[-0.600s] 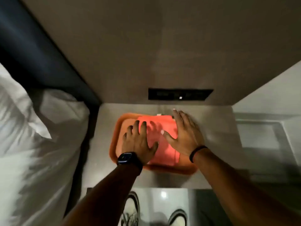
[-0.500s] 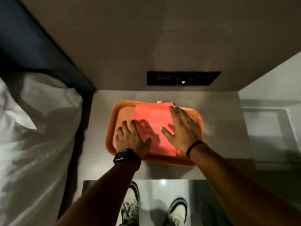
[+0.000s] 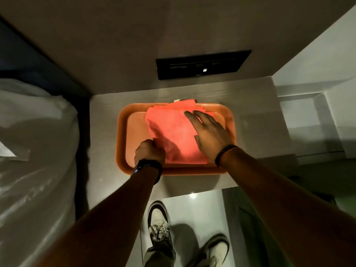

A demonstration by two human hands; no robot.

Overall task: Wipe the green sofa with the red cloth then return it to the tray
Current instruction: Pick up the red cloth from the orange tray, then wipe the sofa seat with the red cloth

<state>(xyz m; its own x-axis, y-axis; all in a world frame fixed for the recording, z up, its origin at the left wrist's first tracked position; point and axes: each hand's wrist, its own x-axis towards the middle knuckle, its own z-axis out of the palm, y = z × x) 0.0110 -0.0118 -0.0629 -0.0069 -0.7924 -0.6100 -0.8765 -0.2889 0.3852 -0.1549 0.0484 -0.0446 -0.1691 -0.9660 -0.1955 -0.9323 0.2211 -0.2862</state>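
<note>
A folded red cloth (image 3: 173, 132) lies in an orange tray (image 3: 123, 132) on a grey bedside shelf. My left hand (image 3: 149, 154) is curled into a fist at the cloth's lower left edge and grips it there; that edge is lifted and creased. My right hand (image 3: 209, 132) rests flat on the right side of the cloth, fingers spread. A dark green surface (image 3: 346, 201), perhaps the sofa, shows at the right edge.
A black switch panel (image 3: 202, 64) is set in the wall behind the shelf (image 3: 250, 120). White bedding (image 3: 34, 151) fills the left side. My two shoes (image 3: 158, 224) stand on the glossy floor below the shelf's front edge.
My left hand has gone from lying flat on the cloth to a fist gripping its left edge, and the cloth has bunched up. The right hand stays flat on it.
</note>
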